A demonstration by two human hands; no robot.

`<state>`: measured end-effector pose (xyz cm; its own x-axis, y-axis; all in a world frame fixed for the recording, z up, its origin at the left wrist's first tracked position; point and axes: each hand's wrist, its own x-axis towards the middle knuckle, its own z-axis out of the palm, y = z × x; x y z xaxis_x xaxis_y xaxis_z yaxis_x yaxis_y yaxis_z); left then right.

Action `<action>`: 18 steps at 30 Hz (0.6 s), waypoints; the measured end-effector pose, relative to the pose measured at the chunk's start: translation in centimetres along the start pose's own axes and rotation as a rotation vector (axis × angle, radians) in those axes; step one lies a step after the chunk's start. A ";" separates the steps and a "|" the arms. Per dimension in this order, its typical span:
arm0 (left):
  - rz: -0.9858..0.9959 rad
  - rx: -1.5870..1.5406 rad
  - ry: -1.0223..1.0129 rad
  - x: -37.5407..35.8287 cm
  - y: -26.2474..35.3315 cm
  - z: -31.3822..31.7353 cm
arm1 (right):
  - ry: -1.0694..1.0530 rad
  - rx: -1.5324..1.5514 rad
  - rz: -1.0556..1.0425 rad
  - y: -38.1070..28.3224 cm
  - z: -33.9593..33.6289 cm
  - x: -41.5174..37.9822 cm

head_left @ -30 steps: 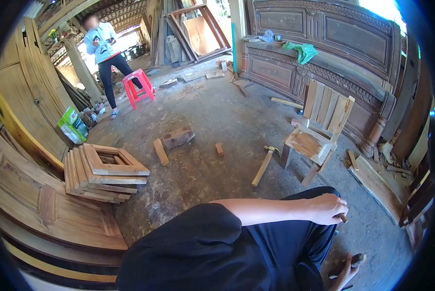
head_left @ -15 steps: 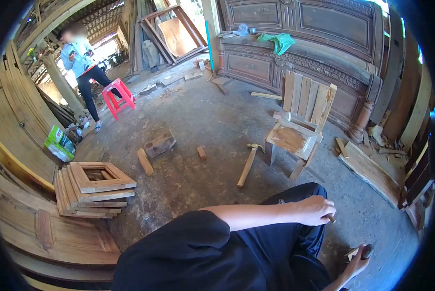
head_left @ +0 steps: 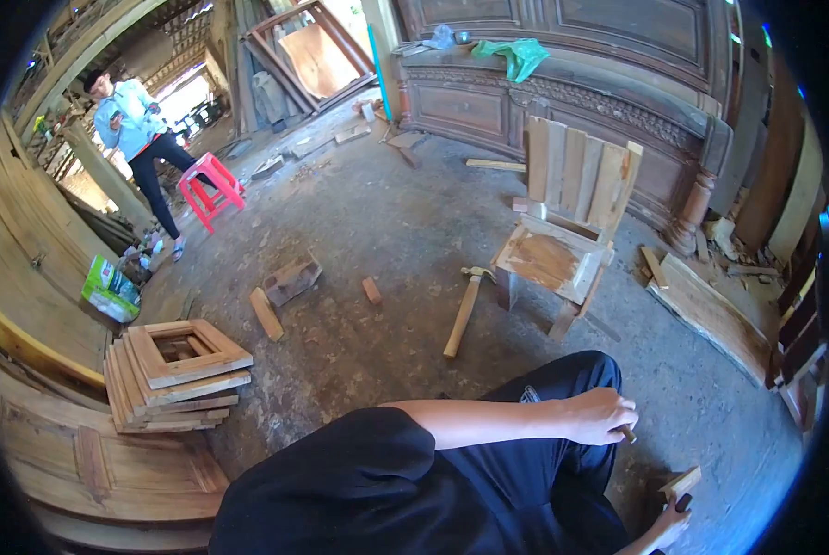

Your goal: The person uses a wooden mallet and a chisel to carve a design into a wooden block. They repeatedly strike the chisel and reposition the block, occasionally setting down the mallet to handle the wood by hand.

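Observation:
My left hand rests by my right-side knee, its fingers closed around a small brown rod-like piece whose end sticks out. Near the lower right edge, my right hand is wrapped round a dark object, only partly visible. Just above it lies or is held a light wooden piece; which of the two I cannot tell. A hammer lies on the floor, left of a small wooden chair with a slatted back.
Stacked wooden frames are at the left, with wood blocks on the floor nearby. A person stands behind a red stool. A carved wooden cabinet stands at the back; a plank lies right.
The view has shifted slightly. My right hand has turned and moved a little left and down, and the light wooden piece beside it now shows more.

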<state>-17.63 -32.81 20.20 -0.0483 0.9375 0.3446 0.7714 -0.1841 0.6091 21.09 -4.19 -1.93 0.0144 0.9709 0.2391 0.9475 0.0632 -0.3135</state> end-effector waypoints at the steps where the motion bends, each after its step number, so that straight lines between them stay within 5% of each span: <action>1: -0.006 0.013 0.000 -0.2 -0.2 -0.4 | -0.031 0.036 -0.040 1.3 2.2 1.0; 3: -0.030 0.021 0.037 -1.0 -0.9 -0.8 | -0.130 0.100 0.016 3.2 4.6 3.0; 5: -0.062 0.019 0.064 -1.7 -1.5 -1.7 | 0.042 0.594 -0.076 8.7 14.8 6.2; 9: -0.117 0.044 0.065 -3.2 -2.7 -3.2 | -0.046 0.032 -0.053 -2.8 2.2 -0.6; 18: -0.157 0.006 0.074 -3.8 -2.9 -3.7 | -0.062 -0.075 -0.055 -8.0 -2.8 -3.6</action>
<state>-21.98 -36.94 19.77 -0.2148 0.9304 0.2971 0.7547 -0.0350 0.6552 14.35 -8.81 2.26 -0.0558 0.9790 0.1961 0.9675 0.1015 -0.2314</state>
